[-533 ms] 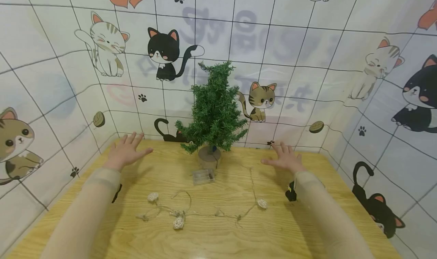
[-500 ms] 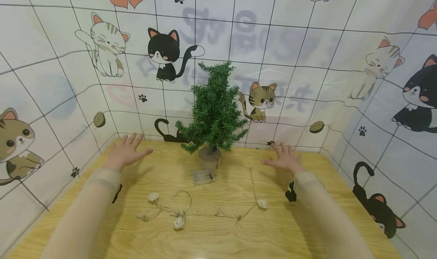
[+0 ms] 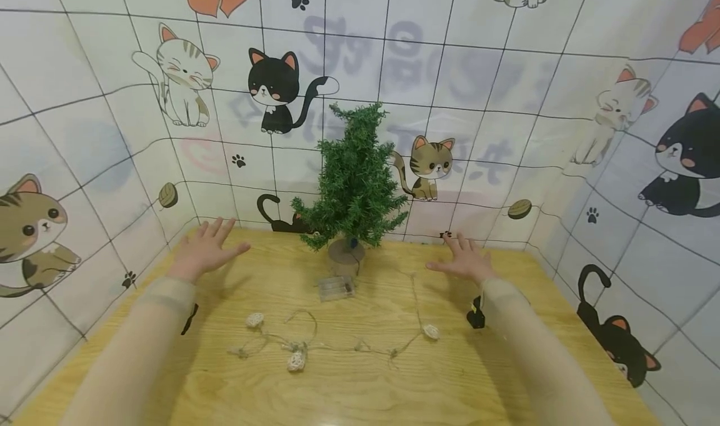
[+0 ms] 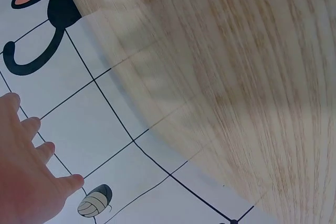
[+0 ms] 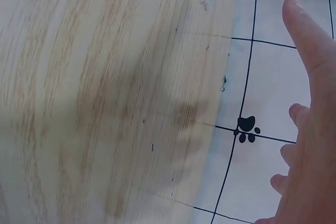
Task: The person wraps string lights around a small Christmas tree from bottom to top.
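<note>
Behind the left hand (image 3: 205,249) and the right hand (image 3: 465,258) hangs a cat-printed white fabric sheet (image 3: 360,70). Below both hands extends a yellow wood-grain table (image 3: 360,395). Between the hands, toward the far edge of the table, a green artificial tree (image 3: 357,176) of roughly conical outline stands upright. On the near side of the hands lies a thin tan twine garland (image 3: 297,347), spread loosely, with one strand running up to a point near the right hand.

Hand condition: the fingers of each hand are straight and spread apart. Neither hand grips anything; tree and garland are clear of both. Whether any fingertip meets the table cannot be told.

Between the hands sits the grey-brown cylindrical base (image 3: 346,257) of the tree and, just in front of it, a clear rectangular plastic case (image 3: 336,288). Three white woven balls (image 3: 296,361) lie along the garland, all on the near side of the hands.

Status, by judgement: the tree is set up and the garland is laid out. No part of the garland is seen on the tree. Handling of garland and case appears not yet begun; all of it is judged outstanding.
</note>
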A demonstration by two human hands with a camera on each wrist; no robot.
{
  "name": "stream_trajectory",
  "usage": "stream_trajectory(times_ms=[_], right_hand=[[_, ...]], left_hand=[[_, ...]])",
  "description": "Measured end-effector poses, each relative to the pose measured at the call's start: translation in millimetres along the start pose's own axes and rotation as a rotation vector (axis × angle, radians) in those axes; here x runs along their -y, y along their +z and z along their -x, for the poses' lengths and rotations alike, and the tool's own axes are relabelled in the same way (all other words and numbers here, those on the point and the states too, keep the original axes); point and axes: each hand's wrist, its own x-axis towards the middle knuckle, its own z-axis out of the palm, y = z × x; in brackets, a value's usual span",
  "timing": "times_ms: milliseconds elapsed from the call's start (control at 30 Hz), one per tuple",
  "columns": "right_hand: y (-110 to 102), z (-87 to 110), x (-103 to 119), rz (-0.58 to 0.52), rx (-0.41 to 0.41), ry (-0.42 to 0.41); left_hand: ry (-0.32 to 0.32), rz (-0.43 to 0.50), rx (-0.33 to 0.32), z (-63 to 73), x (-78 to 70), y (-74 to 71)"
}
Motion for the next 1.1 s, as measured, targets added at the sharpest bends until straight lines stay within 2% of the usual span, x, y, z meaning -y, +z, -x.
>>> stream_trajectory(times_ms=[100,333,467,867,1100], right_hand=[[4.0,-1.0,1.9,-0.016,-0.001,-0.003],[6.0,-0.7,0.4,-0.005,0.021,-0.072],[6.0,-1.3,-0.1,-0.011,-0.006,-0.071],[2.0,-5.7,-1.9,0.010,-0.008,-0.028],[0.0,-9.9,2.7,0.002,0.005,-0.061]], left_hand=[[-0.003,0.003,0.008,1.0,3.1,-0.7],[-0.016,0.020,-0.016,-2.1,8.4,0.7],[-0.014,0.039,-0.020,-3.4,8.7,-0.2],[-0.011,0.054,-0.007,2.1,7.5,-3.4],[-0.030,0.033,-0.026,6.3,13.5,-1.5]])
